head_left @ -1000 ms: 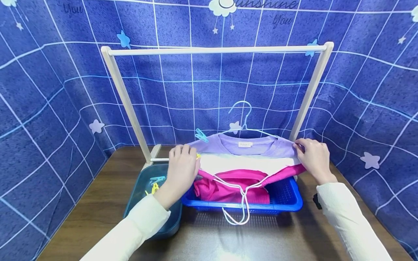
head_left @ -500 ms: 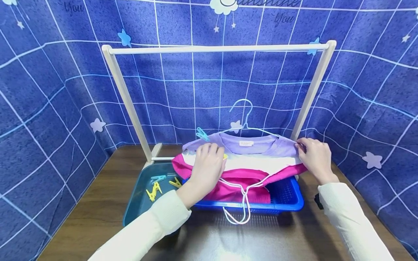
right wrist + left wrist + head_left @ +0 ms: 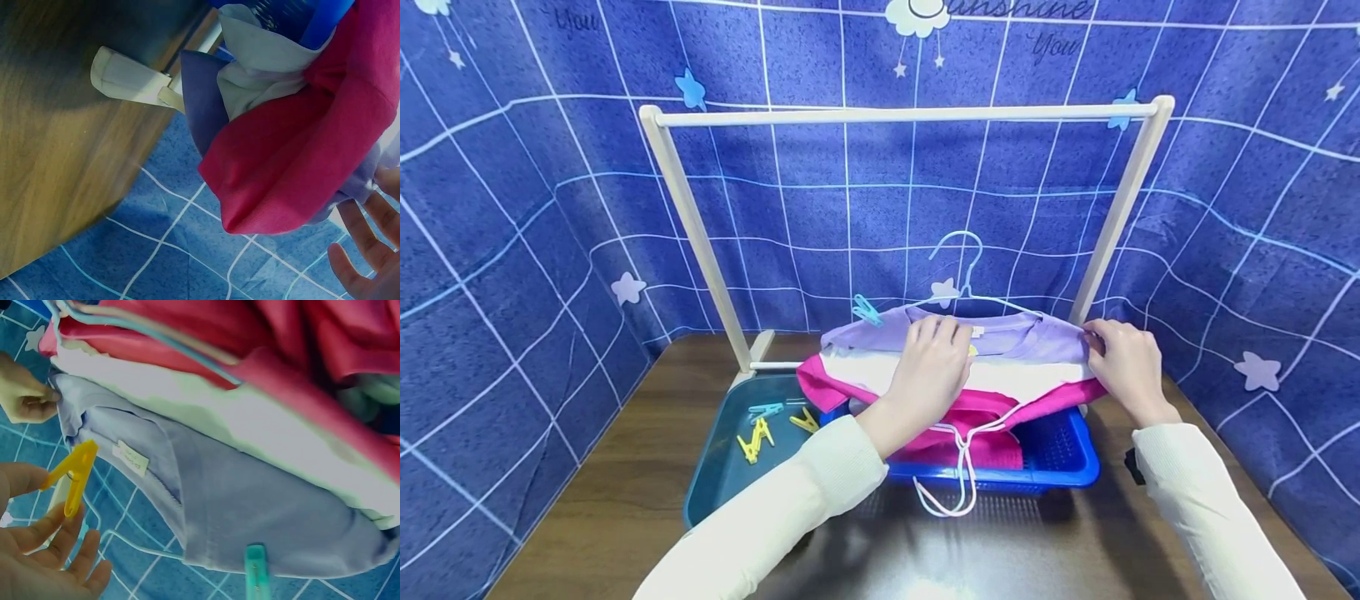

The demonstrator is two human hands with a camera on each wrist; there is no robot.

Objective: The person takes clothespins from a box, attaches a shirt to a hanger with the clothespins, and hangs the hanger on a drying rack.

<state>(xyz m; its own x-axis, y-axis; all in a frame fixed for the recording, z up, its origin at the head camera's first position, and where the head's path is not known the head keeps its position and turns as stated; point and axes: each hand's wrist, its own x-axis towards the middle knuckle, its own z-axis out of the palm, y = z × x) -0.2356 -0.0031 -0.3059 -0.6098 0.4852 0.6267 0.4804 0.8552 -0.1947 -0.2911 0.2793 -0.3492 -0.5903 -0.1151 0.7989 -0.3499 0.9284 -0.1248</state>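
My left hand pinches a yellow clothespin between thumb and fingers, in front of the shirt's neckline. The shirt, lavender above white and pink, lies over a light-blue hanger whose hook points up. A turquoise clothespin is clipped at the shirt's left shoulder. With thumb and fingers my right hand grips the shirt's right shoulder edge. A pale hanger hangs hook-down at the front, its arms running along the pink layer. Pink cloth lies below in a blue basket.
A wooden drying rack with a white top bar stands behind the basket. Left of the basket sits a dark green tray with several yellow and blue clothespins. A patterned blue curtain backs the wooden table.
My left hand has moved right with the yellow clothespin, from the shirt's left shoulder to the neckline. The left shoulder and the tray's clothespins have come into sight. My right hand keeps its grip.
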